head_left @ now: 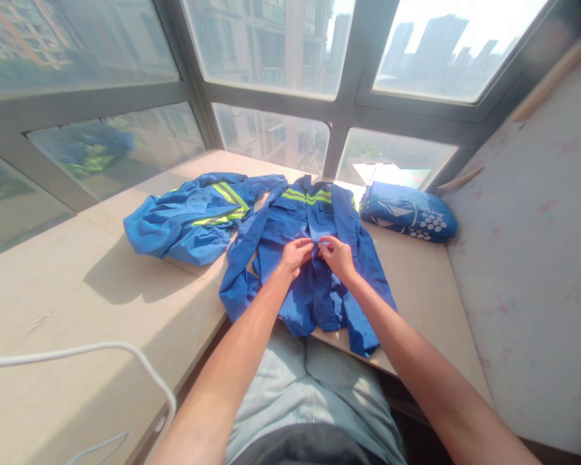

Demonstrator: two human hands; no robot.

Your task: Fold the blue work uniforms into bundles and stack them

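Note:
A blue work jacket (285, 226) with yellow-green reflective stripes lies front up before me, collar toward the window and sleeves out to both sides. My left hand (297, 254) pinches the front placket near the middle of the jacket. Right beside it, my right hand (336, 255) grips the same placket with bent fingers. Whatever small part lies between the fingertips is hidden. Below my hands the placket shows several buttons, one a round button (321, 319) near the hem.
A second blue striped garment (184, 219) lies bunched to the left. At the back right sits a folded blue bundle with white print (407, 213). A white cable (101, 347) crosses the left side of the pale sill (48, 290). Windows (271, 45) stand behind, a wall (537, 258) at right.

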